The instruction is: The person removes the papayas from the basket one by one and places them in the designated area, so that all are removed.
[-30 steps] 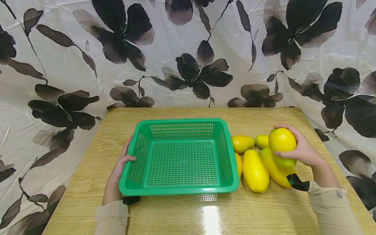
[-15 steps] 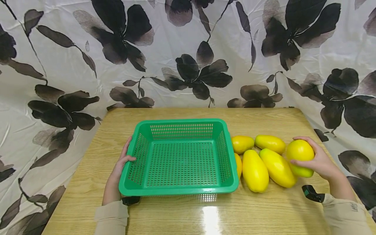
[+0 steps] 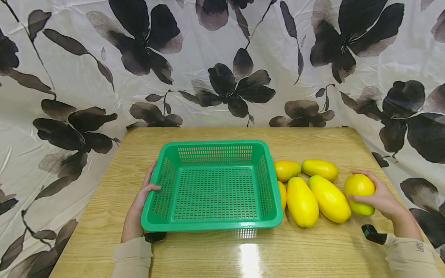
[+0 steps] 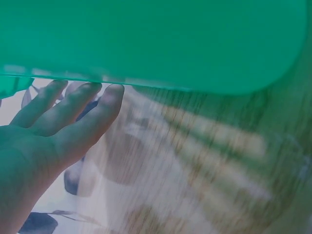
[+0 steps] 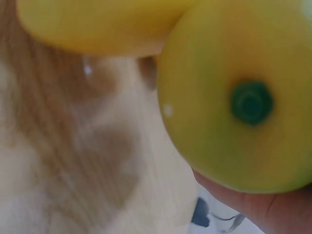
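My left hand point(image 3: 143, 195) holds the left side of a green plastic basket point(image 3: 213, 224), thumb over the rim. In the left wrist view, the fingers point(image 4: 105, 109) reach up to the basket's outer wall point(image 4: 156, 44). At the right, my right hand point(image 3: 382, 197) grips a yellow papaya point(image 3: 359, 185) with a greenish lower end. The right wrist view shows this papaya's round green stem end point(image 5: 251, 102). Left of it lie two large yellow papayas, one with a green tip point(image 3: 329, 199), the other point(image 3: 302, 202) nearer the basket.
Behind the large papayas lie two smaller yellow fruits, one at right point(image 3: 320, 170) and one against the basket point(image 3: 287, 170). Another fruit point(image 3: 282, 195) is partly hidden by the basket's right side. A flowered cloth point(image 3: 222, 58) hangs behind the wooden table point(image 3: 201, 255).
My right hand has moved right and down toward the table with the papaya, uncovering the fruits behind it. The left hand and the basket have stayed in place.
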The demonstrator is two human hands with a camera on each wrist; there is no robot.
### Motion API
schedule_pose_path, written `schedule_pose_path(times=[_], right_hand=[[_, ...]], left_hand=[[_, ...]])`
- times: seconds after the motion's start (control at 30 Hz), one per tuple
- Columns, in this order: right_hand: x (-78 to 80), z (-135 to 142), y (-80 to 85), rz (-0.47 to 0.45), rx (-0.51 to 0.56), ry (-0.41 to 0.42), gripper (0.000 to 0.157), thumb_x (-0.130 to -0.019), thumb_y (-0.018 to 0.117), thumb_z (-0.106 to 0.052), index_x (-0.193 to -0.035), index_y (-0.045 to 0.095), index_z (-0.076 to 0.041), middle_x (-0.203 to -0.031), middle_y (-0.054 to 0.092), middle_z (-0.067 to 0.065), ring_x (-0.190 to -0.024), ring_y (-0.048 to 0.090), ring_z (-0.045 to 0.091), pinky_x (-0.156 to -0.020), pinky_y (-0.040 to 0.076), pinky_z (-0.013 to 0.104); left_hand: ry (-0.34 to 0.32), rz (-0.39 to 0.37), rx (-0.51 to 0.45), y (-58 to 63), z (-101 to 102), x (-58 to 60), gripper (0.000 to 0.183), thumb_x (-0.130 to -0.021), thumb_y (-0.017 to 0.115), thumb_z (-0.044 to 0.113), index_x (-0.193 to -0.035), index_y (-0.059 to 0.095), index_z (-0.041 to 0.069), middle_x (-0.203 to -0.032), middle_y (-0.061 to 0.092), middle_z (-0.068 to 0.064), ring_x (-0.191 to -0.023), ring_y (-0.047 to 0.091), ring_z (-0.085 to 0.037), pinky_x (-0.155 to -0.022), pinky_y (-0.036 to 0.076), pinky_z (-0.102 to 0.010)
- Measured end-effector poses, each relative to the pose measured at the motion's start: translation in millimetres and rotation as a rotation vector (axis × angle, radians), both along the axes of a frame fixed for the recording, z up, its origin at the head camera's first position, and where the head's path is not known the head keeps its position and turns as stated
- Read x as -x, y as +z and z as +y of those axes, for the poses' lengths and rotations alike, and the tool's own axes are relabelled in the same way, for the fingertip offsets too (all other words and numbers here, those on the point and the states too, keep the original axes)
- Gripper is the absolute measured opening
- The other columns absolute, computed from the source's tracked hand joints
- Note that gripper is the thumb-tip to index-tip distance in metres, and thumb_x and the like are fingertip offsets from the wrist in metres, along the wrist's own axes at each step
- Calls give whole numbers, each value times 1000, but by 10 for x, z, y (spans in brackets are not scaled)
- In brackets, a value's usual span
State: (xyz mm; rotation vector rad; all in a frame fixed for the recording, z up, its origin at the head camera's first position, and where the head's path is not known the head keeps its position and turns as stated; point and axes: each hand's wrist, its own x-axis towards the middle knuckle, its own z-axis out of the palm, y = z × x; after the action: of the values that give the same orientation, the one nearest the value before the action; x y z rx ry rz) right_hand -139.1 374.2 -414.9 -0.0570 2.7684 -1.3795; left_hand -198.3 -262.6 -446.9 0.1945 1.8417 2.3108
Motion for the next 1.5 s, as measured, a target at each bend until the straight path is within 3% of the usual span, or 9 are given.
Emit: schedule_pose_path(times=[0.1, 0.27, 0.47, 0.63, 0.93, 1.17, 1.37, 1.5], right_hand=[[-4, 28, -56, -22, -8, -6, 65, -77, 70, -9, -133, 38, -17, -109, 38, -20, -81, 48, 2, -63, 45, 27], [-5, 42, -133, -64, -20, -5, 64, -78, 69, -12, -133, 37, -17, -114, 38, -3, -83, 47, 3, -65, 45, 30], [-5, 52, -211, -83, -43, -13, 65, -79, 69, -12, -134, 34, -13, -118, 38, 6, -84, 45, 2, -67, 44, 30], [-5, 71, -275, -112, -62, -20, 65, -80, 68, -14, -134, 33, -9, -123, 34, 21, -85, 44, 4, -69, 43, 35], [-26, 83, -416, -102, -57, -62, 66, -77, 71, -15, -132, 34, -8, -113, 42, 7, -81, 46, 0, -67, 43, 29], [-16, 62, -415, -94, -106, -58, 73, -76, 72, -15, -132, 28, 2, -118, 41, 24, -82, 45, 6, -68, 42, 34], [-18, 58, -393, -124, -112, -51, 77, -77, 72, -17, -134, 25, 3, -120, 40, 28, -85, 48, 15, -68, 42, 36], [-24, 60, -397, -143, -105, -49, 82, -78, 71, -18, -139, 20, 1, -123, 37, 31, -92, 48, 30, -70, 42, 37]], left_hand=[[3, -3, 10, 4, 0, 0, 85, -76, 27, -13, -148, 0, 22, -150, -7, -19, -135, 7, -35, -91, 36, -18], [-4, -3, 11, 6, -1, -2, 85, -76, 26, -13, -148, -1, 23, -150, -7, -19, -134, 6, -36, -92, 35, -18], [-10, -7, -2, 13, 5, -5, 85, -77, 26, -13, -148, -1, 24, -150, -8, -19, -134, 3, -39, -91, 36, -19], [9, -12, 33, 18, 2, -3, 84, -76, 27, -12, -148, -1, 21, -150, -6, -18, -135, 6, -36, -91, 35, -18], [13, -18, 27, 20, 12, -10, 84, -77, 27, -13, -148, -2, 20, -151, -6, -18, -135, 4, -37, -91, 36, -19], [7, -22, 22, 15, 8, -20, 84, -77, 26, -12, -148, -1, 23, -151, -7, -17, -135, 2, -39, -91, 36, -19], [6, -16, 36, 14, 6, -24, 84, -77, 26, -12, -148, -2, 23, -151, -7, -17, -135, 2, -38, -91, 35, -18], [9, -10, 39, 14, 8, -14, 84, -76, 26, -12, -148, -1, 23, -150, -6, -19, -134, 3, -38, -91, 35, -18]])
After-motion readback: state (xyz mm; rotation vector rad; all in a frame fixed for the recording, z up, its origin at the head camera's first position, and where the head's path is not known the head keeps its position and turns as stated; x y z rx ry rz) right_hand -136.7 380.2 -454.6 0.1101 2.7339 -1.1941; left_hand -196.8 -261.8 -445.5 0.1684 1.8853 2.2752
